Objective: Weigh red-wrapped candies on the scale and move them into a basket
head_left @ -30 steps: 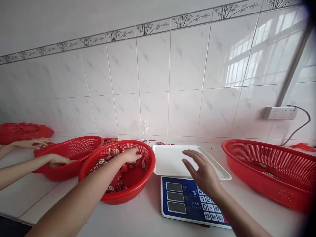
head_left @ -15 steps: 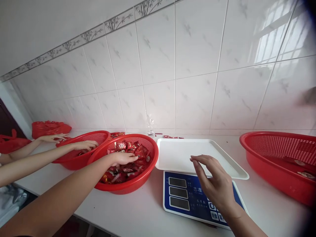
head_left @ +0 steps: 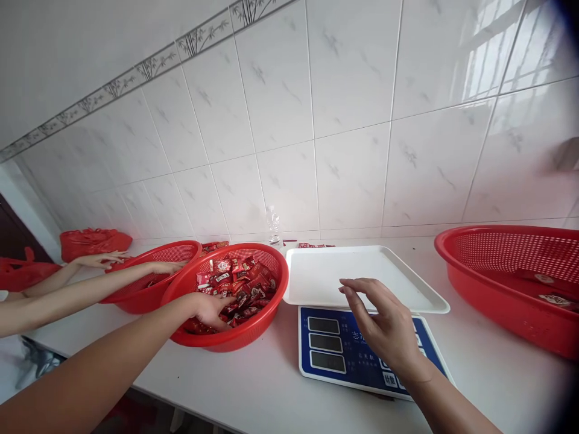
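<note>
My left hand [head_left: 212,310] reaches into the middle red basket [head_left: 284,283], its thumb and fingers apart. The fingers rest among small wrapped candies [head_left: 257,283] in shiny red wrappers, and some fingertips are hidden there. Over the blue-faced digital scale [head_left: 323,377] hovers my right hand [head_left: 389,322], with thumb and forefinger tips pressed together and nothing visible between them. It covers part of the scale's keypad. Behind it, the white weighing tray [head_left: 332,271] has nothing on it.
Another person's hands [head_left: 165,267] work at the left red basket [head_left: 131,295]. A third red basket [head_left: 493,301] with a few packets stands at right. Red bags [head_left: 94,241] lie far left; a clear bottle [head_left: 274,226] stands near the tiled wall.
My left hand has drawn back toward the near left of the basket and sunk lower among the candies. My right hand keeps nearly the same pose. The view has shifted slightly.
</note>
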{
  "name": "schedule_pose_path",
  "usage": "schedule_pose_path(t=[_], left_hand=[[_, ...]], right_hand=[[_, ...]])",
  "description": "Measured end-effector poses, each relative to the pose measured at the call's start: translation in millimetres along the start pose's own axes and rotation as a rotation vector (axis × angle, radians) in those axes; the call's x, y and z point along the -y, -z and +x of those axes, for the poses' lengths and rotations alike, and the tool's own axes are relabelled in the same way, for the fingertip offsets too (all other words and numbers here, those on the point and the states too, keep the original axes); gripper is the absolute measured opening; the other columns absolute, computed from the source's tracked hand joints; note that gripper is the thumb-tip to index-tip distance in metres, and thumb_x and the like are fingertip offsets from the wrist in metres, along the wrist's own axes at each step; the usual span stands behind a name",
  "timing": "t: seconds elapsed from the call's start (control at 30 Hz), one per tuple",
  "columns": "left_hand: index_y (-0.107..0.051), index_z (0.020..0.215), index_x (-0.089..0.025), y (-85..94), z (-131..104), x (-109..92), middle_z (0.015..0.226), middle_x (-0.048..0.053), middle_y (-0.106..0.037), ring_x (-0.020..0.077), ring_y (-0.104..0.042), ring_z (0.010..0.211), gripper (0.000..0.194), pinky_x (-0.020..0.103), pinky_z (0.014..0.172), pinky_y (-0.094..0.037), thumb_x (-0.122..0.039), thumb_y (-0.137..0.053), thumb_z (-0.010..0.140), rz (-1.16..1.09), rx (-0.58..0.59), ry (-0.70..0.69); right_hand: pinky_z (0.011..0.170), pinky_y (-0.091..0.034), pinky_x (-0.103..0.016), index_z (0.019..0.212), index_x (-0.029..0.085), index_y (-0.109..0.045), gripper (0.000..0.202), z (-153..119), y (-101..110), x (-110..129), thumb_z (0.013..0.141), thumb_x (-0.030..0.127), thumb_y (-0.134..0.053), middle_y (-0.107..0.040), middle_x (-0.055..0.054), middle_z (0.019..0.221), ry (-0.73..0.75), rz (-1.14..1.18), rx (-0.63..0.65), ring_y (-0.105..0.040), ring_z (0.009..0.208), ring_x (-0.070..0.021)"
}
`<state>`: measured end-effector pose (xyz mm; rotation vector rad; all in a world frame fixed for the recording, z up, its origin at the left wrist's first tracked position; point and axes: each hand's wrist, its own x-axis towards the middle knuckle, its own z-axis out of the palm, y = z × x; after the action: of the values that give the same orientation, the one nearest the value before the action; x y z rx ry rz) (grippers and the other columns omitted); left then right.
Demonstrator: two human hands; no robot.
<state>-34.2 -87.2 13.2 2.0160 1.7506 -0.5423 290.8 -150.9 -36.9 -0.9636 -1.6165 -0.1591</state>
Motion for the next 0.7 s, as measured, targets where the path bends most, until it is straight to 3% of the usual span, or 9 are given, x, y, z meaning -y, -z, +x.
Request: schedule_pose_path(t=[0.13, 0.27, 0.37, 0.53, 0.7], left_hand=[[-0.027, 0.138, -0.023, -4.5, 2.3, 2.3, 0.129, 0.012, -0.047, 0.0304, -0.052, 0.105, 0.098, 0.032, 0.077, -0.044, -0.046, -0.068, 0.051, -0.12, -0.024, -0.036], [-0.054, 0.113, -0.022, -6.5, 8.5, 7.2, 0.103, 0.005, -0.064, 0.0263, -0.057, 0.093, 0.063, 0.029, 0.073, -0.044, -0.039, -0.067, 0.054, -0.243, -0.115, -0.097], [-0.06, 0.099, -0.021, 0.7, 9.9, 6.0, 0.1, 0.003, -0.065, 0.0246, -0.057, 0.094, 0.042, 0.029, 0.076, -0.043, -0.034, -0.062, 0.059, -0.302, -0.177, -0.157], [-0.055, 0.108, -0.019, 18.7, 8.1, -3.4, 0.11, 0.004, -0.062, 0.023, -0.055, 0.102, 0.043, 0.03, 0.084, -0.042, -0.036, -0.056, 0.068, -0.535, -0.37, -0.193], [-0.053, 0.113, -0.02, 24.1, 6.7, -9.1, 0.111, 0.003, -0.061, 0.0215, -0.055, 0.101, 0.047, 0.029, 0.082, -0.043, -0.042, -0.056, 0.071, -0.652, -0.323, -0.272]], right_hand=[[0.063, -0.05, -0.031, 0.094, 0.022, -0.057, 0.013, -1.2, -0.6, -0.8, 0.085, 0.023, -0.047, -0.064, -0.004, 0.077, 0.013, 0.004, 0.001, -0.06, 0.074, -0.0176], [0.062, -0.05, -0.031, 0.094, 0.022, -0.057, 0.014, -1.1, 0.8, 0.5, 0.085, 0.023, -0.047, -0.064, -0.004, 0.076, 0.009, 0.025, -0.007, -0.061, 0.072, -0.017], [0.061, -0.051, -0.03, 0.094, 0.023, -0.057, 0.014, -1.2, 1.1, 0.7, 0.084, 0.022, -0.047, -0.063, -0.003, 0.074, 0.015, 0.048, -0.018, -0.06, 0.069, -0.016], [0.059, -0.051, -0.03, 0.094, 0.022, -0.057, 0.013, -1.5, 0.5, 0.1, 0.084, 0.022, -0.048, -0.063, -0.004, 0.073, 0.022, 0.049, -0.022, -0.061, 0.067, -0.0162], [0.059, -0.052, -0.03, 0.093, 0.023, -0.059, 0.015, -1.7, 0.9, 1.3, 0.084, 0.025, -0.047, -0.064, -0.003, 0.072, -0.016, 0.061, -0.001, -0.062, 0.067, -0.0169]])
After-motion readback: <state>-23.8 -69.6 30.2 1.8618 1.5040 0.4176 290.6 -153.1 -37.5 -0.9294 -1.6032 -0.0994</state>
